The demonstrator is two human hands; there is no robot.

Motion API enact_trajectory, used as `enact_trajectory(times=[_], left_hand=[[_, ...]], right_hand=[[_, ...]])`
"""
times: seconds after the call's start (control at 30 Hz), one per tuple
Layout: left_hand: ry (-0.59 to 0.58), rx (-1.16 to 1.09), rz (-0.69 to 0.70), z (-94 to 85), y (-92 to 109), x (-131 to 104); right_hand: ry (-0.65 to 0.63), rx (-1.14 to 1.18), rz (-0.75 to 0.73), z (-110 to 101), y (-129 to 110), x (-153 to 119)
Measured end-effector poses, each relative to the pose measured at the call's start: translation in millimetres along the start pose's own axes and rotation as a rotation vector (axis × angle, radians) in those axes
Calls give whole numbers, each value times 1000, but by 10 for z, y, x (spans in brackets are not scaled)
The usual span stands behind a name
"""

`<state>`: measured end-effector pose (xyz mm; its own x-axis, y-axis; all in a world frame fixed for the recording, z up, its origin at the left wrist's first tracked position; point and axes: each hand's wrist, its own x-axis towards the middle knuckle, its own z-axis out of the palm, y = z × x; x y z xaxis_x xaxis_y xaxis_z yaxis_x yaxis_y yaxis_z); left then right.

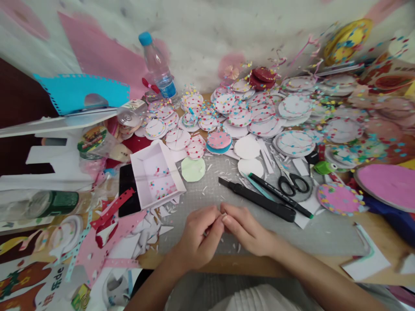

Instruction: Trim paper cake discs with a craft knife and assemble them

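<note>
My left hand [201, 236] and my right hand [247, 230] meet above the near part of the grey cutting mat [327, 233]. Thumbs and fingers are pinched together at the tips; whatever lies between them is too small or hidden to make out. Just beyond my right hand lie a black utility knife [259, 201], a black marker [279, 194] with green ends, and black-handled scissors [293, 185]. A pale green paper disc [193, 169] and white paper discs [248, 147] rest farther back on the mat. Left of them stands a white paper box [157, 172] with small coloured confetti inside.
Many confetti-dotted paper discs [263, 108] are piled along the back. An upright plastic bottle [158, 69] stands behind them. Paper scraps [147, 229] and pink offcuts [94, 246] cover the left side. A large pink disc [389, 183] lies at right.
</note>
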<state>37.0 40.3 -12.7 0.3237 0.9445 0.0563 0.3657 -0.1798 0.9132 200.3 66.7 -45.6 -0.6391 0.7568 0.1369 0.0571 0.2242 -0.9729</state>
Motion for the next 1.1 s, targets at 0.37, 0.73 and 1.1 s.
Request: enact_trajectory(times=[0.37, 0.73, 1.1], left_hand=[[-47, -240, -85, 11, 34, -8], [-46, -262, 18, 61, -45, -38], [209, -302, 3, -122, -66, -145]], right_hand=[[-9, 158, -13, 9, -33, -41], [-26, 274, 24, 49, 29, -61], [-20, 664, 180, 67, -12, -41]])
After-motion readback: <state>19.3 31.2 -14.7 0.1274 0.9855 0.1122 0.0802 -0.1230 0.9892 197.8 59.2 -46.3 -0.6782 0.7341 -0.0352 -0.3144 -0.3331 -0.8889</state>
